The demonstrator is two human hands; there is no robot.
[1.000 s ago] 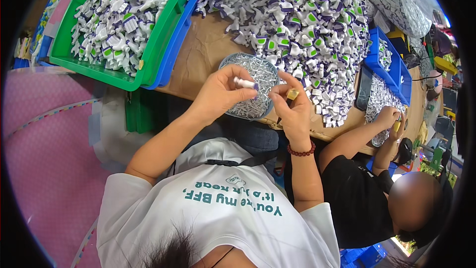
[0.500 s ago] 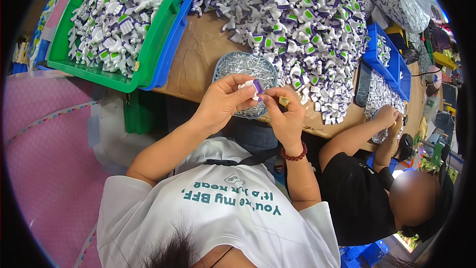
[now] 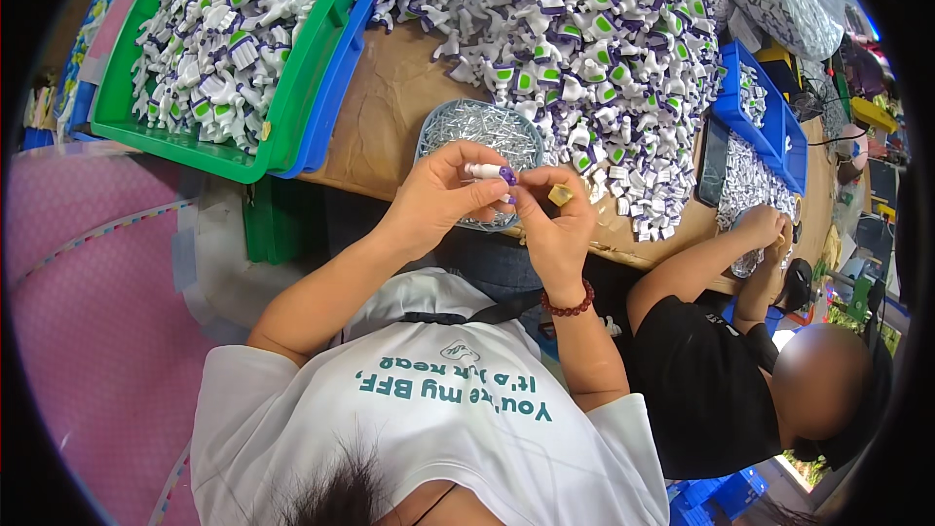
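My left hand (image 3: 438,197) is closed, thumb and fingers pinching a small white-and-purple plastic toy part (image 3: 487,171). The purple end of that part points to the right. Against this end my right hand (image 3: 557,234) brings thumb and index finger together in a pinch; whatever lies between those fingertips is too small to make out. A yellowish finger cover (image 3: 560,195) is on a finger of the right hand. Just beneath both hands stands a grey-blue tub (image 3: 423,136) filled with thin silver metal pins (image 3: 487,127).
Beyond the tub, a big heap of white, purple and green parts (image 3: 584,58) covers the table (image 3: 375,107). A green crate (image 3: 282,141) of similar parts stands left, inside a blue one (image 3: 326,127). At right are blue bins (image 3: 774,127) and a co-worker's hands (image 3: 769,226).
The plastic part has turned in my left fingers, so its purple end now faces my right fingertips. Both hands have otherwise barely moved.
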